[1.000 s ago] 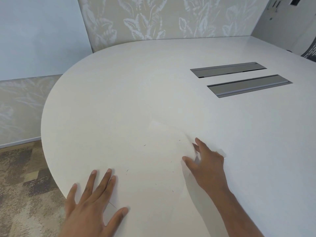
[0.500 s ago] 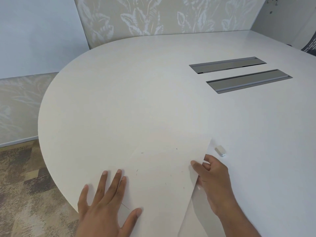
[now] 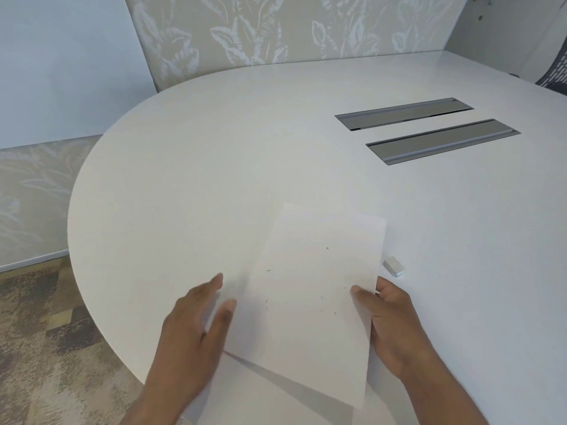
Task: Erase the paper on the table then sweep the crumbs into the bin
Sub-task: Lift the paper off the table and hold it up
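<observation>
A white sheet of paper (image 3: 310, 286) is between the two hands, with its near part raised above the white oval table (image 3: 184, 179); a grey shadow lies on the table under its near edge. The right hand (image 3: 395, 326) grips the right edge of the sheet. Its thumb (image 3: 362, 294) lies on top and the other fingers curl under the edge.

The left hand (image 3: 196, 326) is at the left edge of the sheet. It is blurred, but its fingers look straight and the thumb stands apart from them, so it is not closed around anything. I cannot tell if its fingertips really touch the paper.

Some small dark crumbs (image 3: 333, 312) are scattered on the sheet, most of them near the right thumb and a few farther from the hands. A small white block eraser (image 3: 392, 265) lies on the table just beyond the right hand, beside the right edge of the paper but apart from it.

Far beyond the right hand, two long grey metal slots (image 3: 441, 141) are set into the tabletop. To the left of the left hand, below the table edge, there is a patterned brown carpet (image 3: 46, 332). Far beyond both hands stands a beige wall with pale leaf pattern (image 3: 276, 26).
</observation>
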A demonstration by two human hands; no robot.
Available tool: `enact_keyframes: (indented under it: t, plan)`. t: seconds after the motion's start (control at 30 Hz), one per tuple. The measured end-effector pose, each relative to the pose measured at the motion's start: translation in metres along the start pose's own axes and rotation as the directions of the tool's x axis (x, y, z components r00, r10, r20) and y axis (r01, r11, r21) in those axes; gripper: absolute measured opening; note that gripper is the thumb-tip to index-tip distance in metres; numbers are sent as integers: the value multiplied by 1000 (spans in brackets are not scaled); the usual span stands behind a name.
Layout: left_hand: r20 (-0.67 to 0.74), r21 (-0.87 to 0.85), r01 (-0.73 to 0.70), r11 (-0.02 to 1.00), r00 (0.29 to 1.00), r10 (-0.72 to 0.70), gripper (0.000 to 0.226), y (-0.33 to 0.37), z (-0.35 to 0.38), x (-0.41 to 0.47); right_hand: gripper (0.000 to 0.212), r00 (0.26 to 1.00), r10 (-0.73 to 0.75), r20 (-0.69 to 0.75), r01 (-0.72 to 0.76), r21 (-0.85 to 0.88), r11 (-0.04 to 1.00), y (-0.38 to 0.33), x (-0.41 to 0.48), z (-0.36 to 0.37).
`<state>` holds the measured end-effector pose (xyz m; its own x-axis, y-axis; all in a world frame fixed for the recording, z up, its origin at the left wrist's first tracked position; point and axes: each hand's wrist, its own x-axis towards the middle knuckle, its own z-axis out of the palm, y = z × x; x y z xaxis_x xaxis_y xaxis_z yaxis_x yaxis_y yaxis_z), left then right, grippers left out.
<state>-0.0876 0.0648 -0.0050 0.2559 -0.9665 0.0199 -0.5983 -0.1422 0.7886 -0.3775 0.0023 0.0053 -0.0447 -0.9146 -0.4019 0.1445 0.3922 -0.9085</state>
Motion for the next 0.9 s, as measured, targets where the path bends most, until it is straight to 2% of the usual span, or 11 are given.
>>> enact_keyframes:
  t: [0.07, 0.13, 0.17, 0.23, 0.3, 0.37, 0.43, 0.6, 0.7, 0.9]
  plan:
    - [105, -133, 142, 981, 986, -128, 32, 15, -5, 20, 27, 1000, 13, 3, -13, 20, 1000, -3, 5, -1]
    - [224, -194, 225, 955, 958, -180, 13, 25, -9, 36, 27, 1000, 15, 14, -15, 28, 999, -7, 9, 0]
    - [273, -224, 244, 944, 945, -179, 11, 30, -10, 41, 28, 1000, 12, 22, -12, 25, 1000, -11, 9, 2]
    - [347, -256, 246, 935, 926, -149, 30, 35, -10, 48, 27, 999, -1, 32, 1, 6, 1000, -18, 12, 4]
    - [355, -250, 217, 944, 927, -119, 41, 41, -9, 52, 25, 999, -24, 35, 25, -23, 999, -23, 15, 7]
    - [335, -290, 225, 930, 934, -121, 47, 49, -8, 53, 22, 998, -58, 30, 59, -48, 997, -28, 19, 11]
    - [290, -320, 220, 922, 949, -125, 43, 45, -5, 57, 21, 995, -100, 24, 101, -80, 992, -35, 21, 15]
    - [98, -381, 192, 904, 981, -167, 33, 50, -3, 58, 20, 972, -235, 20, 235, -151, 960, -48, 25, 25]
    - [45, -389, 140, 911, 990, -133, 23, 58, -6, 56, 16, 943, -331, 30, 331, -182, 926, -52, 27, 28]
    - [-55, -425, 70, 902, 993, -103, 16, 66, -12, 47, 27, 867, -498, 11, 494, -147, 857, -60, 21, 36]
